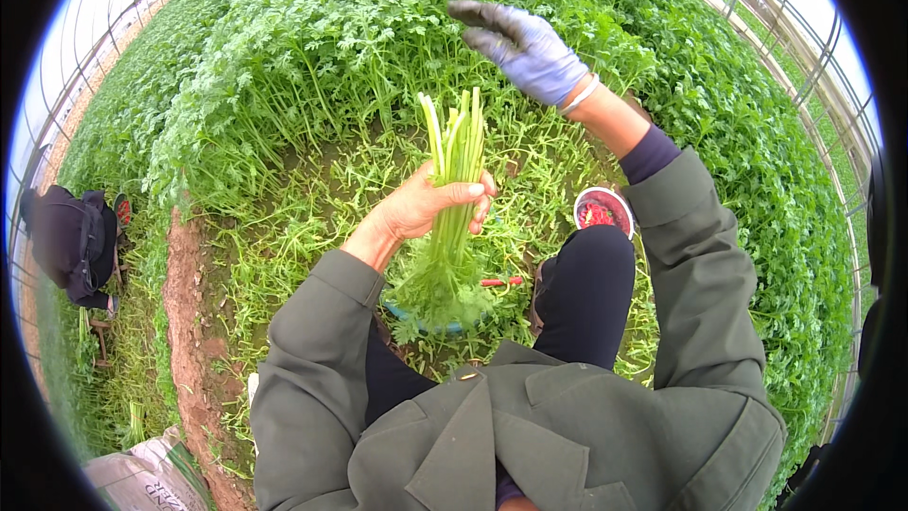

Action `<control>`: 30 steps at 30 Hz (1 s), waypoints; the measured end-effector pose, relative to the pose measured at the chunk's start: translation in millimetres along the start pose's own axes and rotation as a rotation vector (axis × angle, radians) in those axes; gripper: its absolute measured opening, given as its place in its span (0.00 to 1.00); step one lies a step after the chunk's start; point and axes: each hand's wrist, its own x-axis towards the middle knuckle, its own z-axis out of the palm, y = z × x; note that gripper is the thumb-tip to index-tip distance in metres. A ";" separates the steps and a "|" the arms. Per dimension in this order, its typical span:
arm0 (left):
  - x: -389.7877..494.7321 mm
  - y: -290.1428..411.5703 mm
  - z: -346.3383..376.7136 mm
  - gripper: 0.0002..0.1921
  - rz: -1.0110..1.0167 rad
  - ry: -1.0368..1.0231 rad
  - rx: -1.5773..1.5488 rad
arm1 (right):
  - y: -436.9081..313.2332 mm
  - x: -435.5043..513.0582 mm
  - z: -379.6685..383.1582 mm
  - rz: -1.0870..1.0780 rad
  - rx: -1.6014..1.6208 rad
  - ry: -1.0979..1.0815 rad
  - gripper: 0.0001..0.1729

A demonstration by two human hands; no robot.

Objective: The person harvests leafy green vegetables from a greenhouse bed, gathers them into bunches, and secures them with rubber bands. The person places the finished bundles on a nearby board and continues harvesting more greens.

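Observation:
My bare left hand point(443, 202) is closed around a bunch of leafy green stalks point(457, 156), their cut ends pointing up and their leaves hanging down. My right hand point(528, 50), in a bluish glove with dark-soiled fingers, is raised above and to the right of the bunch. Its fingers are apart from the thumb and hold nothing. Below the bunch, a blue rim point(443, 327) shows partly behind the leaves. A red-handled tool point(501, 282) lies just right of the leaves; its other end cannot be made out.
A white bucket point(580, 209) with red bits in it stands by my right knee. Dense leafy plants point(340, 21) grow ahead and at both sides. Trimmed greens litter the ground. A bare soil ridge point(186, 298) runs at left, with a crouching person point(71, 245) beyond and a printed sack point(149, 475) below.

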 end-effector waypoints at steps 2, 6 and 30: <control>-1.3 1.8 0.3 0.12 -0.013 0.001 0.015 | -7.1 2.0 1.8 -0.143 0.102 0.038 0.24; -5.0 5.4 -1.3 0.11 0.008 0.004 0.018 | -35.1 -4.6 24.0 -0.150 0.076 -0.521 0.27; -5.3 12.0 -14.8 0.12 0.183 0.167 0.078 | -12.1 -79.0 49.2 0.433 0.462 -0.183 0.17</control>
